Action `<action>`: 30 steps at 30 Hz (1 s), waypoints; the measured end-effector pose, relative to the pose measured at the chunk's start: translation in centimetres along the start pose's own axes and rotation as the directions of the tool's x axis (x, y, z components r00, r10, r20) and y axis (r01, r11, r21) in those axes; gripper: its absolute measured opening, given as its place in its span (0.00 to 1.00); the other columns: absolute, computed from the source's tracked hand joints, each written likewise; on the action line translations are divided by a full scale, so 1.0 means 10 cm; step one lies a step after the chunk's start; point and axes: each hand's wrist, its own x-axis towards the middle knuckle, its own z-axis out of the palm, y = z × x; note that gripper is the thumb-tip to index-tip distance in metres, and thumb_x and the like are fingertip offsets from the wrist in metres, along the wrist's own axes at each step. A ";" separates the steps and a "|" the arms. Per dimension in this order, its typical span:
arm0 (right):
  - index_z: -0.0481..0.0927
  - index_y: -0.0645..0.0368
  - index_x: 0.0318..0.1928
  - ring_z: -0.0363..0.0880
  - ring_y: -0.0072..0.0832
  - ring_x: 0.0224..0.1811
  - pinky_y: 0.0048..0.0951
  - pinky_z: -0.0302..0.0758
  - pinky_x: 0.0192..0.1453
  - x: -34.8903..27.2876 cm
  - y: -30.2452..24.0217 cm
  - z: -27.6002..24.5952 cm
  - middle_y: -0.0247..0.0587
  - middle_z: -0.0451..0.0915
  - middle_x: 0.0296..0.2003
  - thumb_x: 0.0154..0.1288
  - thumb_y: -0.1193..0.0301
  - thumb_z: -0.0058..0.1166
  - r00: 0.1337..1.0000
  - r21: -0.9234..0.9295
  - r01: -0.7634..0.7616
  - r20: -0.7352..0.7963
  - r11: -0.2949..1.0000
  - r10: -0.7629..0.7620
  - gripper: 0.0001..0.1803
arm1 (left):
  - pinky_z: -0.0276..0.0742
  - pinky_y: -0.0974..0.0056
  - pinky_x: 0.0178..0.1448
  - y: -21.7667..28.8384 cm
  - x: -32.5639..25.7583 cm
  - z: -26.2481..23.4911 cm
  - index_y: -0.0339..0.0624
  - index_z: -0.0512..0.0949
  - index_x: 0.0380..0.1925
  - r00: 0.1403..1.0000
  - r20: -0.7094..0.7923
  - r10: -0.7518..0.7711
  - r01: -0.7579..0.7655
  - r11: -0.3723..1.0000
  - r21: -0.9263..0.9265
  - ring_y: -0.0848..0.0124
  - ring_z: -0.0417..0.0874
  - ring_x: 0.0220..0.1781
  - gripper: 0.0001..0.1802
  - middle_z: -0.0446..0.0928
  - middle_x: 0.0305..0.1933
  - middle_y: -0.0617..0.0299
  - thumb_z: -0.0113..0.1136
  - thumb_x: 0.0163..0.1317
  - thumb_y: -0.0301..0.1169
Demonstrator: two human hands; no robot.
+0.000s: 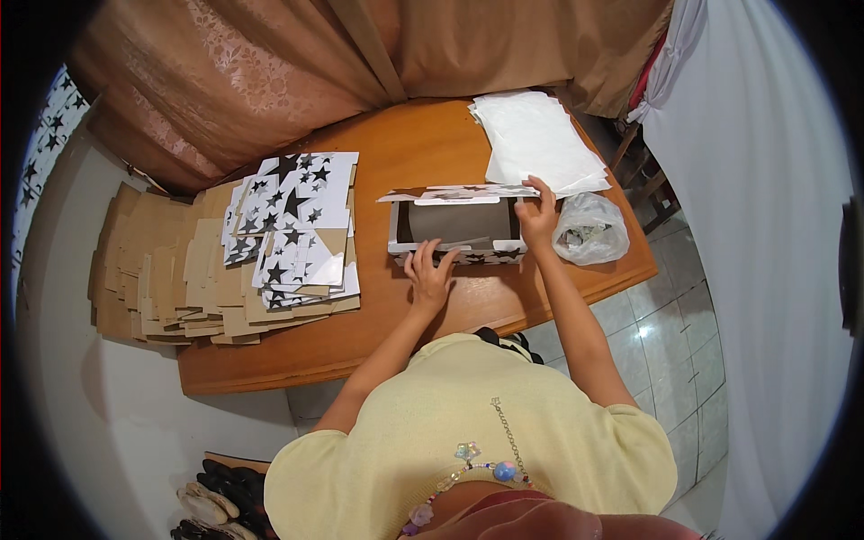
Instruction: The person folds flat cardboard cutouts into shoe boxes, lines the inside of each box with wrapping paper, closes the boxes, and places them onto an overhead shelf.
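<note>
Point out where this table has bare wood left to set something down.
Bare table lies between the flat star-printed box blanks and the white paper sheets, also along the near edge below the star-printed box. Crowded: right end, where left hand, right hand and clear plastic bag cluster.

I see my left hand (429, 270) on the near rim of a star-printed white cardboard box (457, 229). My right hand (538, 214) grips its far right corner on the wooden table (405, 324).

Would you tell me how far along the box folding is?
One star-printed box stands formed on the table, lid open. Left hand presses its front wall; right hand holds the right end. A stack of flat blanks is unfolded.
</note>
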 end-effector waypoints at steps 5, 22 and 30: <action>0.79 0.55 0.34 0.65 0.41 0.53 0.40 0.62 0.58 -0.21 -0.16 -0.15 0.39 0.75 0.44 0.43 0.66 0.65 0.984 -0.121 0.112 0.152 0.986 -0.094 0.15 | 0.45 0.45 0.64 0.05 -0.10 0.04 0.54 0.72 0.53 0.979 0.167 -0.116 0.110 0.993 0.043 0.54 0.54 0.64 0.27 0.59 0.59 0.52 0.64 0.50 0.35; 0.82 0.54 0.38 0.64 0.49 0.57 0.45 0.64 0.60 -0.59 -0.26 -0.06 0.44 0.73 0.48 0.42 0.65 0.67 0.972 -0.343 0.027 0.227 0.939 0.055 0.18 | 0.40 0.40 0.68 0.08 -0.34 -0.02 0.61 0.67 0.59 0.961 0.249 -0.124 0.135 0.990 -0.031 0.45 0.42 0.69 0.33 0.46 0.66 0.44 0.62 0.50 0.32; 0.83 0.52 0.40 0.61 0.53 0.60 0.47 0.64 0.60 -0.77 -0.19 0.05 0.43 0.73 0.50 0.45 0.66 0.67 0.989 -0.420 0.099 0.142 0.902 -0.042 0.18 | 0.30 0.30 0.65 0.00 -0.40 0.05 0.72 0.68 0.59 0.957 0.256 -0.135 0.125 0.991 0.055 0.41 0.28 0.72 0.34 0.34 0.71 0.43 0.61 0.49 0.31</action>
